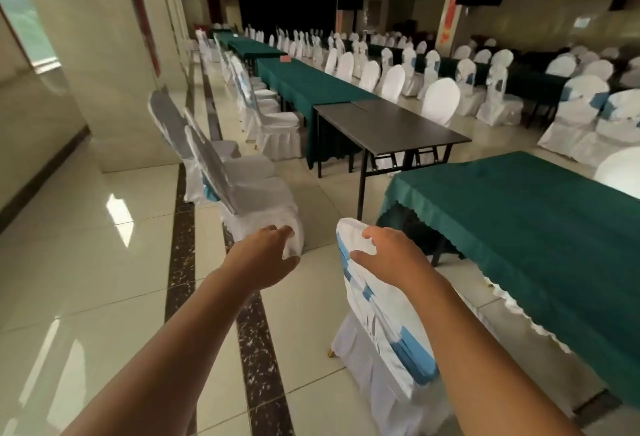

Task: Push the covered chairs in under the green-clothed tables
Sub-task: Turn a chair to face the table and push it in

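Grasping the top edge of the nearest covered chair (377, 304), the right hand (388, 255) curls its fingers over the backrest, while the left hand (266, 252) hangs open in the air beside it, holding nothing. That chair stands just beside the green-clothed table (540, 227), its seat turned toward the cloth's scalloped hem but seemingly not yet tucked under. It is probably a light banquet frame; the loose white cover and blue sash look soft and likely to slide over the frame, so the firm top rail seems the place to take hold, ideally with both hands. Glossy floor tiles (104, 262) should let the legs slide easily. More covered chairs (242, 179) stand pulled out along the aisle, well apart from the bare dark table (388, 127).
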{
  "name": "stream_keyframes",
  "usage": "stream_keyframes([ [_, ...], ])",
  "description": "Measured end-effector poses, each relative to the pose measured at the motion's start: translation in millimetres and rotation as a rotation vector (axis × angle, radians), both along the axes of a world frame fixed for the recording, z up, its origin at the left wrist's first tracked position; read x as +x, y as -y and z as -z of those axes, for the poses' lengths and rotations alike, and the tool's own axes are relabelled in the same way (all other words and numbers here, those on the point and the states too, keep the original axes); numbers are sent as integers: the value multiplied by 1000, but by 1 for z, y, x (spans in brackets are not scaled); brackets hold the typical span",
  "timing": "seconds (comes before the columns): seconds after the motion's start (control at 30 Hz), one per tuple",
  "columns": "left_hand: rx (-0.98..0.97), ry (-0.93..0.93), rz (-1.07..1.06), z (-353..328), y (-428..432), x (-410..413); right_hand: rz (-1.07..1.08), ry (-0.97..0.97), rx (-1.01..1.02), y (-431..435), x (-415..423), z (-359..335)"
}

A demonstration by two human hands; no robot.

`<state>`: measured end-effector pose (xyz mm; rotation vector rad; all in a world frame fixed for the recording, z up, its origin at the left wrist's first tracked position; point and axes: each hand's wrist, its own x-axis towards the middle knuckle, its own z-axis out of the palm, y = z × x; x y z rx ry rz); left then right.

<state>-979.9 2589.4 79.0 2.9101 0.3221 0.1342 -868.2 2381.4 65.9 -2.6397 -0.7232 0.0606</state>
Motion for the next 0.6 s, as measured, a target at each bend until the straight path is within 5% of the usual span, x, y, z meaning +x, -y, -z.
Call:
stream_keyframes([
  [0.47, -46, -81, 446, 23, -37, 263, 320, -246, -11, -13, 155, 30],
  [0.6, -54, -134, 682, 41, -32, 334, 578, -344, 55, -7, 161, 39],
])
